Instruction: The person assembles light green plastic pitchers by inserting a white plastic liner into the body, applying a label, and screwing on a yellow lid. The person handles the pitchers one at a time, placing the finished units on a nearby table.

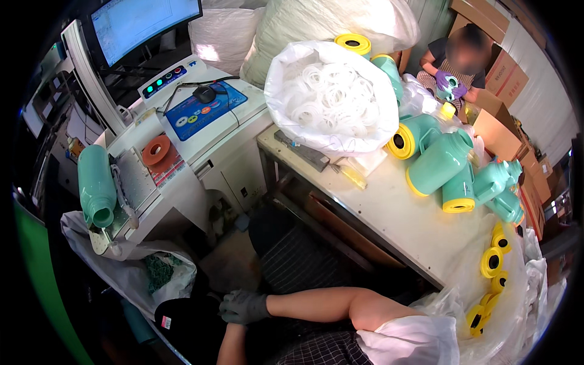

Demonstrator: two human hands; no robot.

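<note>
Gloved right hand [243,306], grey, reaching across the lap toward lower left, fingers curled loosely closed and resting on a dark object with a small label [182,319]; whether gripping it, cannot tell. Left forearm entering from the lower edge just beneath that glove, the left hand itself hidden, state not determinable. Just left of the dark object, a white plastic bag [121,274] holding green scraps. Above it, on a machine ledge, one mint-green plastic jug body [96,185] lying on its side, beside an orange ring [157,149]. On the white worktable [389,213] at right: large white sack of translucent rings [331,97], cluster of mint-green jugs with yellow bases [447,164]. Well apart at lower right, a clear bag of yellow caps [493,267]. At upper right, another person's purple-gloved hands [449,82] holding a green part. At upper left, a monitor [143,24] above a control panel
</note>
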